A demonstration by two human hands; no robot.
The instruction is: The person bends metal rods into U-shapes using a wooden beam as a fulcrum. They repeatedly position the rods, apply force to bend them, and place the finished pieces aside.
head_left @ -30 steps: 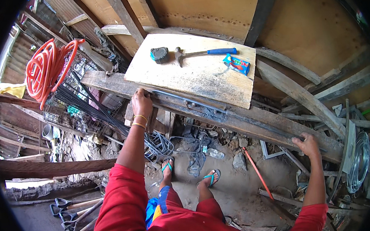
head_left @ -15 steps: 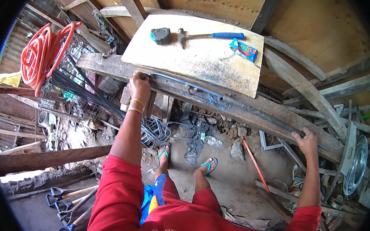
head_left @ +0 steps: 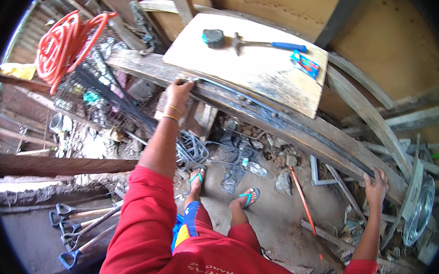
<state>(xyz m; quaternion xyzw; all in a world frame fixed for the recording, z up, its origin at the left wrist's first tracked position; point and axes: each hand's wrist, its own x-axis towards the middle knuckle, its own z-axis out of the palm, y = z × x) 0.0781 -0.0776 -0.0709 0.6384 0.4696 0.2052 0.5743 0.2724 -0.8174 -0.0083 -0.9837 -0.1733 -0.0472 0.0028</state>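
A long, thin dark metal bar lies along a thick wooden beam that crosses in front of me. My left hand is closed on the bar's left end, fingertips resting at the beam's top. Far to the right, my right hand has its fingers wrapped round the dark bar near the beam's right end. Small metal pegs stick up from the beam beside the bar. Behind it, a pale plywood board carries a tape measure, a blue-handled claw hammer and a blue-and-red packet.
Coiled orange hose hangs at the left above dark rods. Several shovels lie at lower left. Bent metal loops, a plastic bottle and an orange rod are on the ground. A wire coil stands at the right.
The view has shifted, so the board and beam appear farther right. My right hand has slid outward along the bar toward its right end; my left hand keeps its hold at the left end.
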